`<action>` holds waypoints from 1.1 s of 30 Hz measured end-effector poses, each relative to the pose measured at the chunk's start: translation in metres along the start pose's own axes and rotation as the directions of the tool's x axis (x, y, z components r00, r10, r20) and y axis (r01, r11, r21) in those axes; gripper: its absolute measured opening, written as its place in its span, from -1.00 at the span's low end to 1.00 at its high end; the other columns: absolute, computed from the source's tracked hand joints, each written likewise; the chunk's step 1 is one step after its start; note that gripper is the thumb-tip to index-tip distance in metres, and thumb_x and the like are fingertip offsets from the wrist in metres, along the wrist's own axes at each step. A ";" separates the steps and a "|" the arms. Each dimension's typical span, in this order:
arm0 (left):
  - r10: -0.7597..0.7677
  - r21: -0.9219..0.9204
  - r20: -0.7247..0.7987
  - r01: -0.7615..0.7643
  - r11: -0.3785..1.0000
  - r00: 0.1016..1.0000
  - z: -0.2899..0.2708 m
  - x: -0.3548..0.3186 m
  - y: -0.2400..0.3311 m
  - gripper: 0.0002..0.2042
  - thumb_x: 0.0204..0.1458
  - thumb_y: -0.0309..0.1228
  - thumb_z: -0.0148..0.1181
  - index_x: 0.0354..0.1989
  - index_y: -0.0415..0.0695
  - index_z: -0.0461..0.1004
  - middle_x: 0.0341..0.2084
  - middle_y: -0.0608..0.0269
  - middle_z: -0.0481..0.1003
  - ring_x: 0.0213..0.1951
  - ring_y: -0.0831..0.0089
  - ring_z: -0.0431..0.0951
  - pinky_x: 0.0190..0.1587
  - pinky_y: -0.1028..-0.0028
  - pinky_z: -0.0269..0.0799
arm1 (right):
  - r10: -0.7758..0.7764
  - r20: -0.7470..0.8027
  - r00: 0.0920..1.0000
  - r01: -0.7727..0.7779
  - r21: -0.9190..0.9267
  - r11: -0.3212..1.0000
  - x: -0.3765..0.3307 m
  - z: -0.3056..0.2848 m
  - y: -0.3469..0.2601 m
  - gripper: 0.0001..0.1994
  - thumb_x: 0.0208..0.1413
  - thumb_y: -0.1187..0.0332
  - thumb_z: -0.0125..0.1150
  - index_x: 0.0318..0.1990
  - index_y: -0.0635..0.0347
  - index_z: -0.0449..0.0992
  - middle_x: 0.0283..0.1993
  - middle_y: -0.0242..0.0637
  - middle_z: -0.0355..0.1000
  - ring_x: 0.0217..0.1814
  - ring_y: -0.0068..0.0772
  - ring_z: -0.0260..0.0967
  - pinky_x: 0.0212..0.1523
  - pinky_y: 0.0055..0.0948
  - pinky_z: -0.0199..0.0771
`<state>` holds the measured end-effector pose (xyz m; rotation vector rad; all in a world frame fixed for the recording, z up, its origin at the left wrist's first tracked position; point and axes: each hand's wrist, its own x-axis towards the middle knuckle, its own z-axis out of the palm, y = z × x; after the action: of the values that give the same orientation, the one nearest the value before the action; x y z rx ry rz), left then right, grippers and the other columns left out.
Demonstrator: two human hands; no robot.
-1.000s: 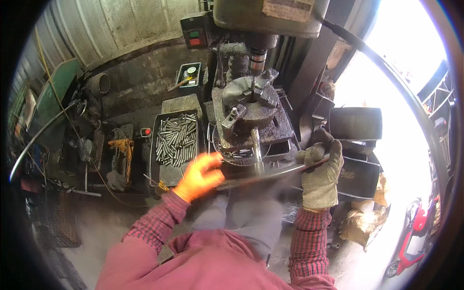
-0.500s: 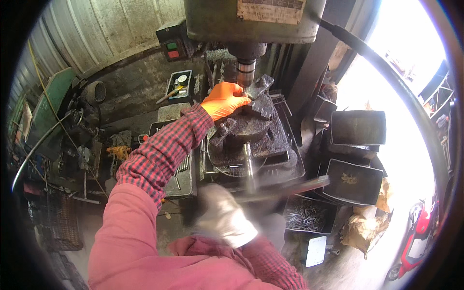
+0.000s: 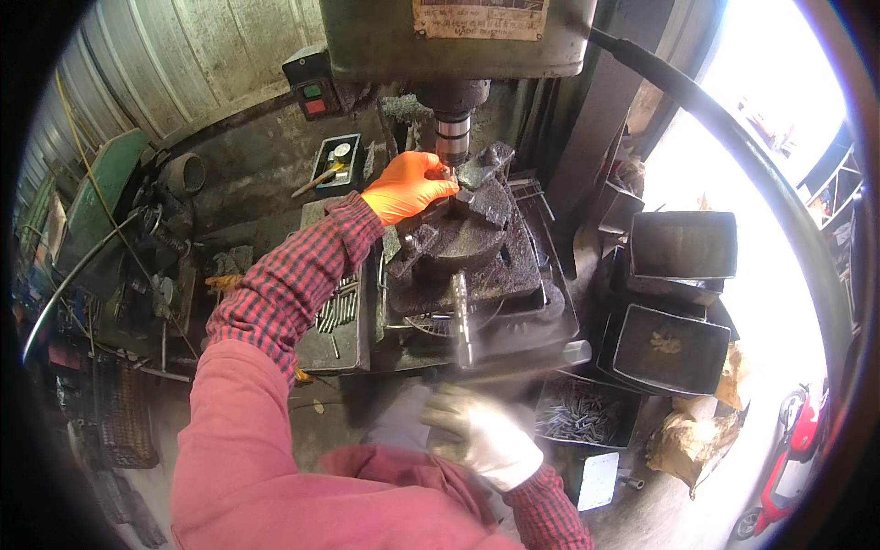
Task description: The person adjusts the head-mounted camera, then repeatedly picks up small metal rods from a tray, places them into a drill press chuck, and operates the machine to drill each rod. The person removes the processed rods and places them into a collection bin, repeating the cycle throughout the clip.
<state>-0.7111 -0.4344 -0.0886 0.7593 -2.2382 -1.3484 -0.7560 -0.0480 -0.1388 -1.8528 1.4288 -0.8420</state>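
My left hand (image 3: 410,188), in an orange glove, pinches a small metal piece (image 3: 450,173) at the jaws of a dark, grimy vise (image 3: 463,243). Straight above the fingertips is the drill chuck (image 3: 453,137) of a drill press (image 3: 449,50). From the vise's front a bright screw shaft (image 3: 461,316) runs toward me, with a motion-blurred bar handle (image 3: 541,359) across its end. My right hand (image 3: 486,440), in a whitish glove, is just below that handle. Its fingers are smeared, so whether they touch the bar is unclear.
Left of the vise, a tray (image 3: 321,353) holds several metal pins. A small box (image 3: 337,158) with a brush and a switch box (image 3: 310,87) are behind it. At right stand black bins (image 3: 683,245), and a lower bin (image 3: 631,426) is full of metal pieces.
My right hand has moved to the right, and the blurred bar handle has shifted in angle. My left hand keeps its pinch at the vise jaws. The whole view has shifted slightly.
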 end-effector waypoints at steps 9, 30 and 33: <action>-0.060 -0.215 -0.314 -0.010 0.976 0.947 -0.062 -0.033 -0.021 -0.87 0.23 -0.40 0.35 -0.15 -0.18 0.65 -0.30 0.40 0.62 -0.27 0.63 0.51 -0.18 0.57 0.38 | 0.452 -0.411 0.792 -0.283 0.409 0.868 -0.080 0.031 0.063 -0.51 -0.03 0.50 0.55 0.13 0.18 0.66 0.22 -0.03 0.57 0.36 -0.04 0.48 0.37 -0.15 0.48; 0.036 -0.507 -0.407 -0.258 0.822 0.913 0.010 -0.030 -0.029 -0.79 0.36 -0.50 0.22 0.09 -0.24 0.60 -0.10 0.31 0.63 -0.05 0.53 0.57 0.10 0.46 0.49 | 0.427 -0.531 0.732 -0.200 0.432 0.880 -0.056 0.024 0.027 -0.57 0.07 0.55 0.48 0.14 0.26 0.65 0.25 -0.14 0.57 0.33 -0.27 0.50 0.30 -0.34 0.52; -0.007 -0.591 -0.364 -0.225 0.775 0.931 0.015 -0.027 -0.021 -0.84 0.32 -0.45 0.30 0.00 -0.22 0.66 -0.16 0.37 0.63 -0.13 0.57 0.56 0.03 0.50 0.51 | 0.473 -0.518 0.713 -0.204 0.492 0.847 -0.057 0.024 0.021 -0.57 0.06 0.55 0.48 0.14 0.25 0.66 0.26 -0.14 0.57 0.27 -0.34 0.52 0.25 -0.39 0.53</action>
<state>-0.6946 -0.4152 -0.1163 0.5466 -1.3918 -1.6149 -0.7597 0.0056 -0.1753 -0.9579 1.7491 -1.5088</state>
